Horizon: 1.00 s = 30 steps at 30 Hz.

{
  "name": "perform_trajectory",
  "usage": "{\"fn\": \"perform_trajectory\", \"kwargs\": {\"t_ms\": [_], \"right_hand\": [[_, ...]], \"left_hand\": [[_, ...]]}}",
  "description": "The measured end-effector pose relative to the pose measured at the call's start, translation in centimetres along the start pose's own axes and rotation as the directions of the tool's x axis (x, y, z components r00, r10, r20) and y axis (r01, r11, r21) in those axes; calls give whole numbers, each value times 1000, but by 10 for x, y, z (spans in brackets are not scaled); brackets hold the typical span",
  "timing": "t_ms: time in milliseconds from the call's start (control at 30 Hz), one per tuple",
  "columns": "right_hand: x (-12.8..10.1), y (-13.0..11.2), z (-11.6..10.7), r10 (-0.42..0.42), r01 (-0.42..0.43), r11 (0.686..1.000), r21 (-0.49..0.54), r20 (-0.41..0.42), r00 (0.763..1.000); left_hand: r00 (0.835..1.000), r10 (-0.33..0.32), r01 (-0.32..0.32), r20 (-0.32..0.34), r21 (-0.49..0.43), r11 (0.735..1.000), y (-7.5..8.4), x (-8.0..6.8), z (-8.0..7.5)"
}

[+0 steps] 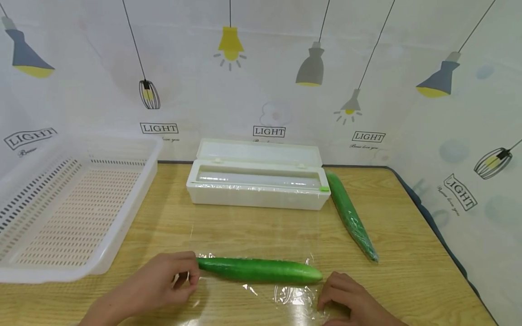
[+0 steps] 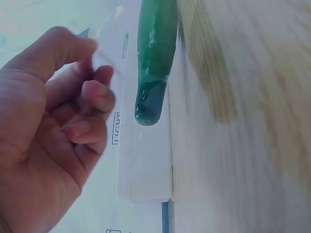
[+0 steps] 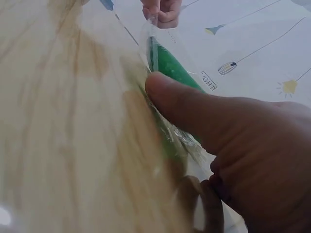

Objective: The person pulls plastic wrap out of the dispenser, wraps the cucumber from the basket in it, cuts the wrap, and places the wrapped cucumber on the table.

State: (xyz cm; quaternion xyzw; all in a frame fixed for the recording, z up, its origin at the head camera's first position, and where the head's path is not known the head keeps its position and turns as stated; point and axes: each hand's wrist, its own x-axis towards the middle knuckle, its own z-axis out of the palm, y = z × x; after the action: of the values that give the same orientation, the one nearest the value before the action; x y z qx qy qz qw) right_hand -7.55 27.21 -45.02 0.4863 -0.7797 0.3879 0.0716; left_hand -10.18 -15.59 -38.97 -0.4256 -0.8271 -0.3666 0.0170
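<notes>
A green cucumber (image 1: 261, 270) lies crosswise near the front of the table, on a sheet of clear cling film (image 1: 228, 294) that stretches from the dispenser box. At the cucumber's left end my left hand (image 1: 173, 278) pinches the film between curled fingers and thumb; the left wrist view shows this hand (image 2: 58, 102) beside the dark cucumber tip (image 2: 150, 104). My right hand (image 1: 350, 296) grips the crinkled film just in front of the pale right end. In the right wrist view its thumb (image 3: 194, 104) overlaps the cucumber (image 3: 170, 68), and the fingertips are partly hidden.
Behind the cucumber stands a white film dispenser box (image 1: 261, 198) with its lid raised, a roll (image 1: 257, 179) inside and a green slider (image 1: 324, 189). A film-wrapped cucumber (image 1: 350, 215) lies at its right. A white perforated basket (image 1: 118, 235) is on the left; a printed backdrop (image 1: 195, 68) borders the table.
</notes>
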Motion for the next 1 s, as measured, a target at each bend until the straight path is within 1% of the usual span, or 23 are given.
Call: {"fn": "perform_trajectory", "kwargs": {"t_ms": [67,167,233,333,433,500,633,800,900,1000], "right_hand": [[0,0,0,5,-5,1000,-10,2,1000],[-1,0,1,-5,5,1000,-9,-7,1000],[-1,1,2,-23,23,1000,-4,-15,1000],[-2,1,2,-38,38,999,3,-19,999],[-2,0,2,-20,19,1000,-3,-8,1000],[-2,0,2,-12,12,1000,-8,-6,1000],[-1,1,5,-38,37,999,-19,-25,999],[3,-2,3,-85,86,996,5,-57,995],[12,-9,0,-112,114,993,24,-89,990],[21,-18,-5,-123,126,992,16,-133,983]], "left_hand": [[999,40,-41,-34,-20,999,-2,1,1],[992,99,-102,-84,-32,994,-3,3,2],[988,111,-116,-106,-41,992,-5,3,3],[987,89,-97,-131,-60,993,-5,3,4],[985,67,-79,-157,-74,994,-5,3,6],[982,72,-87,-176,-79,993,-5,3,7],[974,94,-110,-208,-68,992,-6,4,8],[972,83,-98,-221,-59,993,-8,4,9],[974,69,-89,-217,-83,993,-9,4,7],[978,64,-87,-199,-106,991,-10,5,5]]}}
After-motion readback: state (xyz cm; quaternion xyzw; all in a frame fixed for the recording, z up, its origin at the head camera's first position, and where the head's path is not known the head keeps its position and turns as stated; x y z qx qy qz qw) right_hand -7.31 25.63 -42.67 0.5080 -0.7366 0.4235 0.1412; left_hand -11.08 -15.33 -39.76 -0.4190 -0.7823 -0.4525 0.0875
